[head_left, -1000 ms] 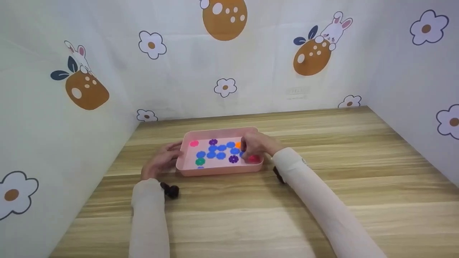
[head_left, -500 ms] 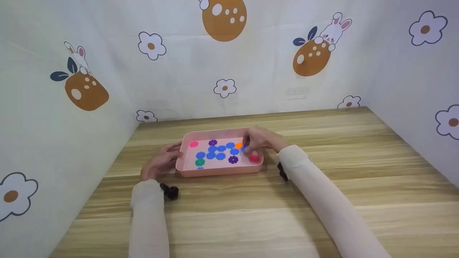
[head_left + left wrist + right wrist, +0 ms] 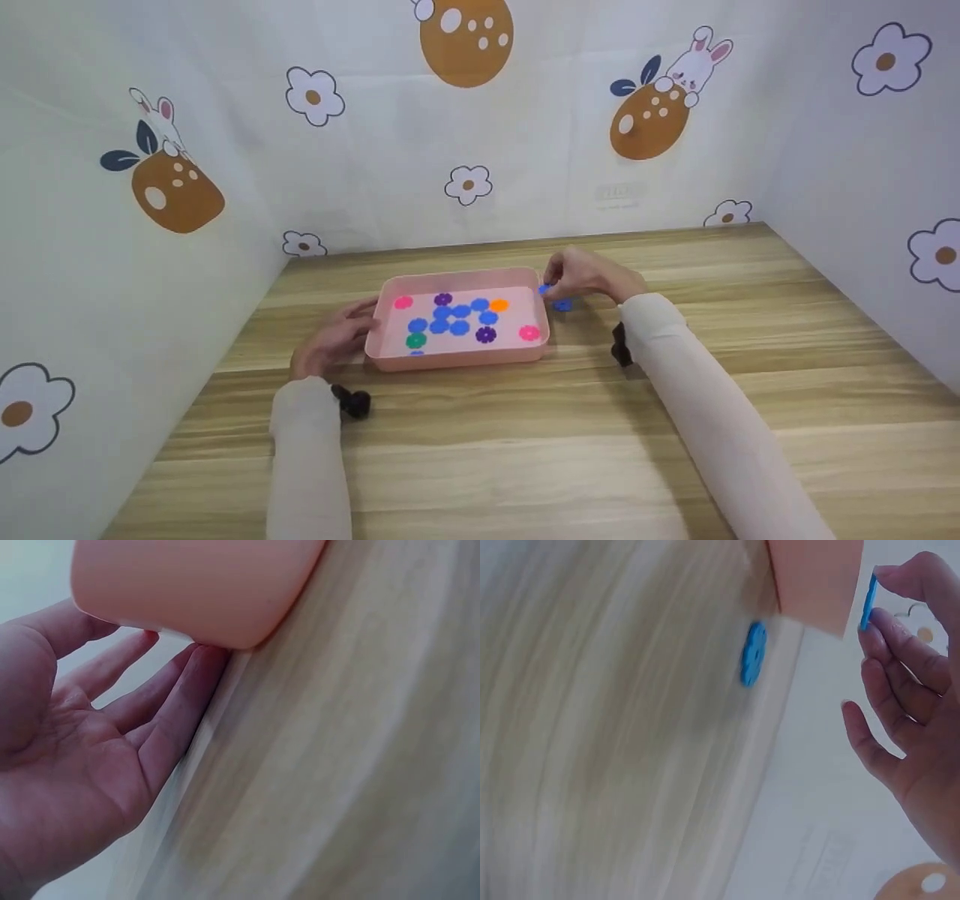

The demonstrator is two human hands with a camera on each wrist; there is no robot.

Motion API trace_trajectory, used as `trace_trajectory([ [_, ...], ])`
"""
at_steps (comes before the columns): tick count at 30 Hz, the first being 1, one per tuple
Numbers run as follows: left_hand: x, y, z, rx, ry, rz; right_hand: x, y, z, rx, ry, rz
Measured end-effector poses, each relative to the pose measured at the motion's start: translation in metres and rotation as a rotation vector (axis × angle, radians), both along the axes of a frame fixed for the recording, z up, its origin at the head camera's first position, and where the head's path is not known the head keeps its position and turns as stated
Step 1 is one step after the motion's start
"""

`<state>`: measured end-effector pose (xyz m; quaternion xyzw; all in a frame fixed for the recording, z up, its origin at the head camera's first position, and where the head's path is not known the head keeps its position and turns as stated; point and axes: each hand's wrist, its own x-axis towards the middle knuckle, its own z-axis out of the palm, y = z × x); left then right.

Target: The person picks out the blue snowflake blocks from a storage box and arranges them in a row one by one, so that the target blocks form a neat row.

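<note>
My right hand [image 3: 585, 271] is just past the pink tray's right rim, pinching a blue flower-shaped plastic disc [image 3: 868, 601] between thumb and fingertips. On the table beneath it lies another blue disc [image 3: 754, 654], close to the tray's right end. The pink tray [image 3: 459, 363] holds several flower-shaped discs, mostly blue. Purple discs [image 3: 486, 335], pink discs [image 3: 529, 332], a green disc [image 3: 416, 340] and an orange disc [image 3: 499, 305] are among them. At the tray's left end, my left hand [image 3: 339, 335] touches the wall with fingers extended, as the left wrist view shows.
The wooden table [image 3: 480, 457] extends around the tray. A patterned white cloth [image 3: 390, 187] with flowers and rabbits stands behind it and along both sides. Black wrist devices [image 3: 352, 403] are strapped below the sleeves.
My right hand has risen out of the tray and moved right over its rim, carrying a blue disc. The blue disc on the table has come into sight. My left hand stays put.
</note>
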<state>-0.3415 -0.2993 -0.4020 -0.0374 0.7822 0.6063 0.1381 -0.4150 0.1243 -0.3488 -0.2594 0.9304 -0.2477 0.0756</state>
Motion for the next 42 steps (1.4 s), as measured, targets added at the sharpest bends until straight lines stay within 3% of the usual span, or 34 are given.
trace_trajectory([
  [4, -0.001, -0.001, -0.001, -0.001, 0.028, -0.035, -0.005, 0.02, -0.006, 0.011, 0.013, -0.017],
  [13, 0.001, -0.001, 0.002, 0.047, -0.023, -0.023, -0.009, 0.046, -0.019, 0.106, -0.061, -0.101],
  [24, 0.005, 0.001, 0.005, 0.009, -0.064, 0.02, -0.009, 0.045, -0.023, 0.125, -0.046, -0.088],
  [33, 0.004, 0.002, 0.002, 0.04, 0.002, 0.002, -0.004, 0.044, -0.022, 0.125, -0.023, -0.065],
  [38, 0.006, 0.002, 0.005, 0.031, -0.045, 0.034, -0.003, 0.042, -0.021, 0.137, -0.03, -0.07],
  [42, 0.008, 0.0, 0.008, 0.009, -0.074, 0.026, -0.002, 0.039, -0.018, 0.154, -0.068, -0.081],
])
